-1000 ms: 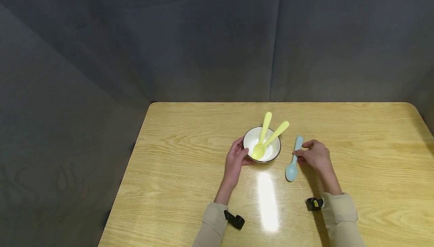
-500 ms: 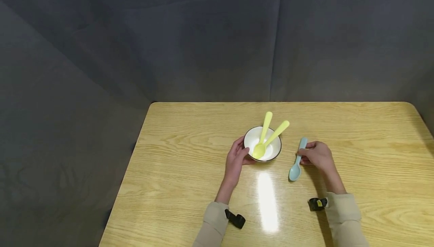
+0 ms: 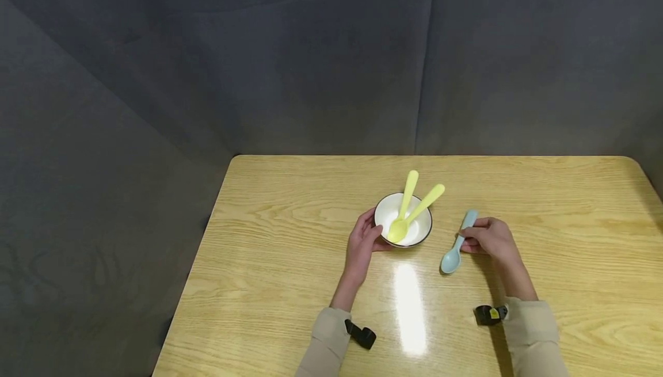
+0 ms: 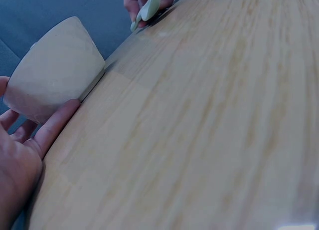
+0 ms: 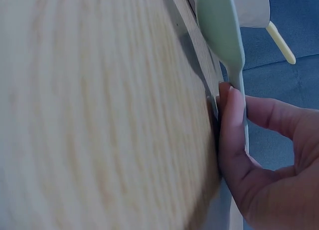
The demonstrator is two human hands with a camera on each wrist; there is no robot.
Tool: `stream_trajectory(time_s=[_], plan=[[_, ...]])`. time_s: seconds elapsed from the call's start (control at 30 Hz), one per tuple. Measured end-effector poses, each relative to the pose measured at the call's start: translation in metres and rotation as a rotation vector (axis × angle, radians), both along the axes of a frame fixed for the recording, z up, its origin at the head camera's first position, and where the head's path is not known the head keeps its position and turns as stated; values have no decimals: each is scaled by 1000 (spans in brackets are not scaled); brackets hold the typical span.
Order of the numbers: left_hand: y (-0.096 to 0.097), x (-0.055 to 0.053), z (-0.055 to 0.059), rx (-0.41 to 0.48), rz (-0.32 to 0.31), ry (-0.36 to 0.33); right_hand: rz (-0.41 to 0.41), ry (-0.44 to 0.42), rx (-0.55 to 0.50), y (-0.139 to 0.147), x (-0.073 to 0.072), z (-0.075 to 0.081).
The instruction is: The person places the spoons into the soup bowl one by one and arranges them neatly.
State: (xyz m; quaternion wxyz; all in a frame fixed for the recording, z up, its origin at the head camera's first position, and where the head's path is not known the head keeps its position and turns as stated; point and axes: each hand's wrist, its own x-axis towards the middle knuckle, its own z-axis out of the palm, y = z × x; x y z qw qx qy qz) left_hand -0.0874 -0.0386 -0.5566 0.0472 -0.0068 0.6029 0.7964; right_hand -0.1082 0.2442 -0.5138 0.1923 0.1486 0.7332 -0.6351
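In the head view, my left hand [image 3: 361, 246] holds a white bowl [image 3: 383, 211] with a dark rim by its left side, thumb at the rim. The left wrist view shows the bowl [image 4: 57, 68] standing on the table, fingers against its lower wall. Two yellow spoons [image 3: 429, 197] lie in the bowl, heads down and overlapping, handles jutting past the far rim. To the right, my right hand [image 3: 494, 240] pinches a light blue spoon [image 3: 451, 261] by its handle between thumb and fingers. That spoon's head points toward me; its shadow falls on the wood in the right wrist view.
A wood-grain table [image 3: 269, 285] carries everything, with a bright light reflection in front of the bowl. Dark grey cloth [image 3: 331, 77] hangs behind the table and along its left. Black wrist cameras [image 3: 361, 335] are strapped at both sleeves.
My right hand has shifted a little to the right with the blue spoon, whose handle now leans further right. My left hand keeps its hold on the bowl, almost still.
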Motion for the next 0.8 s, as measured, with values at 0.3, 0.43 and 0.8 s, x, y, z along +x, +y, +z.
stream_trajectory(time_s=[0.3,0.43,0.8], plan=[[0,1,1,-3,9,0,-60,-9,-82,1,1,-3],[0,2,1,-2,9,3,-75,-14,-101,1,2,-4],[0,2,2,-6,18,1,-122,-16,-185,1,2,-4]])
